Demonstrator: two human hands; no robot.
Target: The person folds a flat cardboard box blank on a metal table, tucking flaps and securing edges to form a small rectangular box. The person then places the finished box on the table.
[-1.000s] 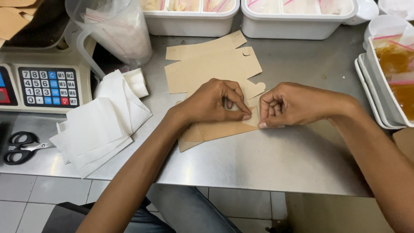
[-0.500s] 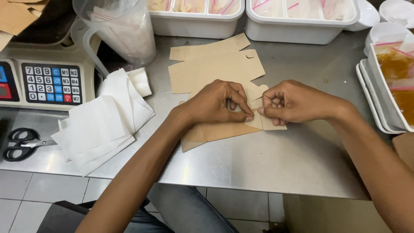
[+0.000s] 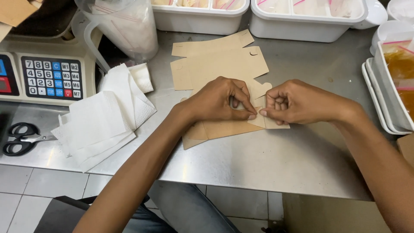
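A flat brown cardboard box blank [image 3: 224, 67] lies on the steel table [image 3: 267, 159]. Its near part is folded over into a narrower strip [image 3: 228, 128]. My left hand [image 3: 220, 100] rests on that fold, thumb and forefinger pinched on a small flap at its right end. My right hand [image 3: 293, 102] pinches the same flap from the other side, fingertips almost touching the left ones. Both hands cover the middle of the blank.
White paper napkins [image 3: 101, 118] are stacked at the left, beside a weighing scale with a keypad [image 3: 47, 75] and black scissors [image 3: 19, 138]. A plastic jug [image 3: 125, 26] and white tubs [image 3: 310, 17] line the back; stacked containers [image 3: 388, 82] stand at the right edge.
My right hand has slid left until its fingertips meet the left hand's at the flap. The view has shifted slightly; the cardboard stays where it was.
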